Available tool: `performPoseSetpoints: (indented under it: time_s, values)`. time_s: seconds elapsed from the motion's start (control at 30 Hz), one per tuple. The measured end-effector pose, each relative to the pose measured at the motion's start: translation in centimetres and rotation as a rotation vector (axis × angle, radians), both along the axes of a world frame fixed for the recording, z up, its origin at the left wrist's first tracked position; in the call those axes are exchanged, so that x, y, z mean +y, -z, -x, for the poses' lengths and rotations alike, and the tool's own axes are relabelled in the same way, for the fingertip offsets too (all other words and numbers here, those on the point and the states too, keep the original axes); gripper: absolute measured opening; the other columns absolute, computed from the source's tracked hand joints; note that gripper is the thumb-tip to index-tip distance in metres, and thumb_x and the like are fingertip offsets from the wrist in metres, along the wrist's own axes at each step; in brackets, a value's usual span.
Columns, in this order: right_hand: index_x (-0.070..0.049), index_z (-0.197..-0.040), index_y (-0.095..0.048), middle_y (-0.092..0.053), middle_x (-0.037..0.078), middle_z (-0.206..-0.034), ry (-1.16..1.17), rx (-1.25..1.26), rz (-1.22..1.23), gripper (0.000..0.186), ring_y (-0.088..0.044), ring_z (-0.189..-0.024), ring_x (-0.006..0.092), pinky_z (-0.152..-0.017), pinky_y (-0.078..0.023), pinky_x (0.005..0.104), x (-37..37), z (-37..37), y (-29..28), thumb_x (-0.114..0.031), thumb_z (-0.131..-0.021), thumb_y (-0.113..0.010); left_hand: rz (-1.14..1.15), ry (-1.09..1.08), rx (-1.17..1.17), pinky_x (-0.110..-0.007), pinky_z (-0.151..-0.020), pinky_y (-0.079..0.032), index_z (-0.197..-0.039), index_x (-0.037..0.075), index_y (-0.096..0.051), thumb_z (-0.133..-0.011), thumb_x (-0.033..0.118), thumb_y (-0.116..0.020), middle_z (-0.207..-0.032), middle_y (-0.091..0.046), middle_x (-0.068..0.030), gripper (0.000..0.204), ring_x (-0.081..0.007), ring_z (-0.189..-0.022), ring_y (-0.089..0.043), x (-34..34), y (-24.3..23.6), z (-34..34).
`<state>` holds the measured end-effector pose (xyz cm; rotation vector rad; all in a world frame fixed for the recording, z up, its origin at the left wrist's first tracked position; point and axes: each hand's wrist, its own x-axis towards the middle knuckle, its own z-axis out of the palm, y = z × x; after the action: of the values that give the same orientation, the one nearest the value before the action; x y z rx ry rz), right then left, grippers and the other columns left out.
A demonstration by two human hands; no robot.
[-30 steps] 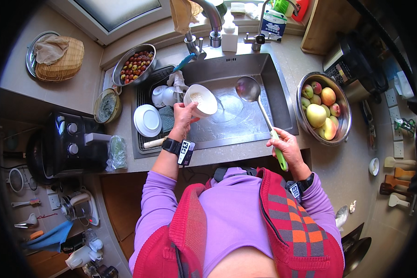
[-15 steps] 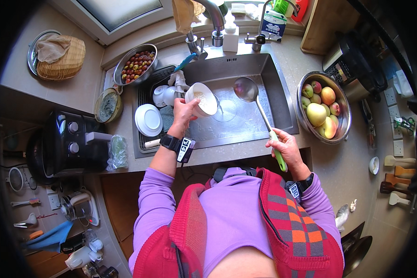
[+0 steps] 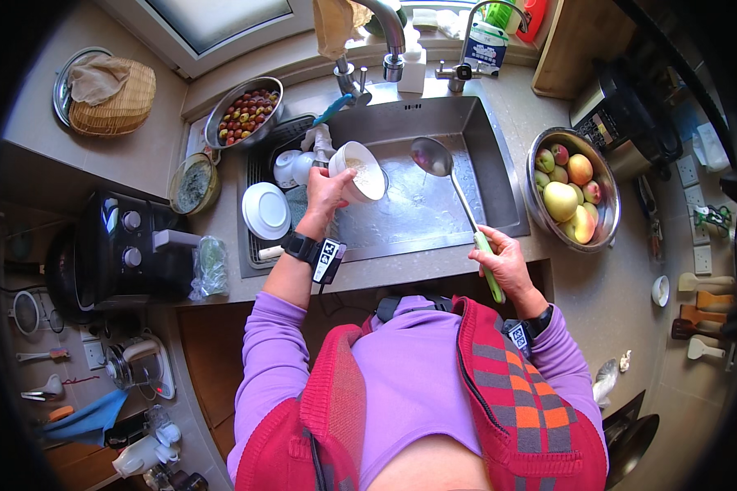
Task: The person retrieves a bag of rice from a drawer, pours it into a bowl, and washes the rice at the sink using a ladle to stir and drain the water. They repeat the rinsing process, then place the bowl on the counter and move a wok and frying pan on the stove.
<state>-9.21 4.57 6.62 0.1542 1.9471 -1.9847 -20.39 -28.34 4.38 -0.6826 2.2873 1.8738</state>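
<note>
My left hand (image 3: 326, 196) grips a white bowl (image 3: 357, 173) by its side, tilted over the left part of the steel sink (image 3: 483, 188). Something pale lies inside the bowl; what it is I cannot make out. My right hand (image 3: 508, 263) is closed around the green handle of a ladle (image 3: 434, 157). The ladle's metal head hangs over the middle of the sink, its long shaft crossing the front rim. Left of the bowl, white dishes (image 3: 265, 210) rest in a black drying rack (image 3: 252, 176) at the sink's left side.
A faucet (image 3: 393, 61) overhangs the sink's back edge. Bowls of small red fruit (image 3: 250, 114) and larger fruit (image 3: 577, 188) flank the sink. Nearer on the left stand a glass bowl (image 3: 194, 184), a black appliance (image 3: 131, 254) and a plastic bag (image 3: 210, 268). A small white cup (image 3: 662, 290) sits at right.
The bowl in my left hand has shifted very slightly, and more of its pale contents shows. The ladle and my right hand hold nearly the same place.
</note>
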Motion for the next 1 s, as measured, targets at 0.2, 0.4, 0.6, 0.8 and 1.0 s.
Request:
performPoseSetpoints:
  time_s: [0.2,0.4,0.6,0.8,1.0]
  values:
    - [0.002,-0.121,-0.052,-0.058,0.002,-0.075,-0.006,0.116,-0.162,0.049,-0.053,-0.059,0.0062,-0.053,-0.044,0.0208,-0.4,-0.3,0.6,-0.004,-0.074,-0.064,0.015,-0.036,0.036,-0.031,-0.052,-0.053,-0.103,0.0,-0.04,-0.069,0.033,-0.075,-0.099,-0.054,-0.0156,0.059,-0.0232,-0.08,-0.06,-0.1,-0.1,0.0]
    - [-0.001,-0.117,-0.055,-0.064,0.014,-0.09,-0.024,0.525,-0.536,0.048,-0.063,-0.079,0.0196,-0.073,-0.049,0.03,-1.1,0.1,0.8,-0.005,-0.07,-0.061,0.048,0.015,0.026,-0.038,-0.062,-0.053,-0.108,0.001,-0.037,-0.072,0.033,-0.073,-0.102,-0.051,-0.0169,0.06,-0.0257,-0.087,-0.058,-0.5,-0.6,-0.2]
    - [-0.001,-0.114,-0.057,-0.061,0.021,-0.102,-0.086,0.666,-0.766,0.045,-0.062,-0.093,0.0309,-0.081,-0.048,0.0339,-1.9,0.8,0.0,-0.01,-0.07,-0.058,0.053,0.039,0.031,-0.038,-0.061,-0.053,-0.108,0.001,-0.037,-0.072,0.032,-0.073,-0.102,-0.051,-0.0167,0.06,-0.0259,-0.086,-0.059,-1.2,-1.1,-0.4]
    - [0.002,-0.115,-0.055,-0.065,0.013,-0.082,-0.069,0.387,-0.553,0.047,-0.063,-0.071,0.0173,-0.066,-0.049,0.0282,-2.8,2.3,-0.2,-0.008,-0.069,-0.061,0.042,0.05,0.044,-0.038,-0.061,-0.053,-0.108,0.001,-0.037,-0.073,0.032,-0.072,-0.103,-0.051,-0.0166,0.058,-0.026,-0.086,-0.059,-2.0,-1.1,-0.5]
    - [0.001,-0.13,-0.038,-0.063,0.01,-0.093,-0.207,-0.085,0.176,0.051,-0.06,-0.066,0.0134,-0.054,-0.05,0.024,-2.5,6.2,-2.3,-0.011,-0.085,-0.058,-0.303,0.048,0.0,-0.042,-0.066,-0.054,-0.113,-0.002,-0.039,-0.081,0.024,-0.063,-0.103,-0.053,-0.0169,0.048,-0.0262,-0.091,-0.059,-3.0,0.9,-1.0]
